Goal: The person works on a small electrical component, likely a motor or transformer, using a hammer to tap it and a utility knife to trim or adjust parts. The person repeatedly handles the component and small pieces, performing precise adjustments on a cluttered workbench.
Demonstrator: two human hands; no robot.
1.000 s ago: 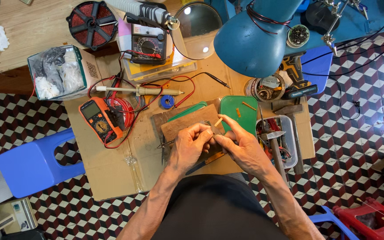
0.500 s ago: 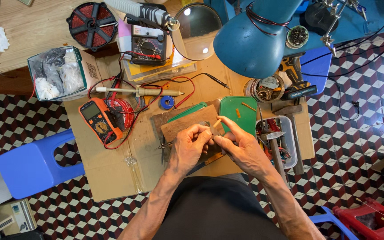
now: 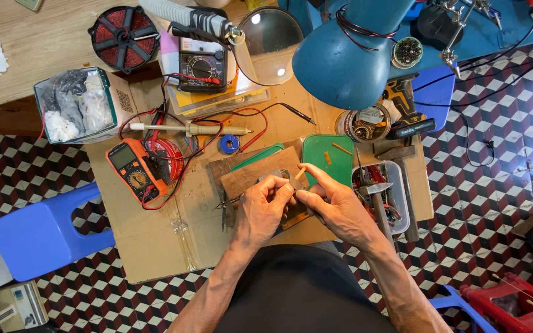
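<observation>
Over cluttered cardboard (image 3: 155, 246), left hand (image 3: 261, 209) and right hand (image 3: 334, 209) pinch, seemingly, one small part (image 3: 295, 182).

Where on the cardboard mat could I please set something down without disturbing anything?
The bare stretch of cardboard below the orange multimeter, to the left hand's outer side, looks free. The strip past the right hand is crowded by the tool tray; the far edge is packed with wires and meters.
</observation>
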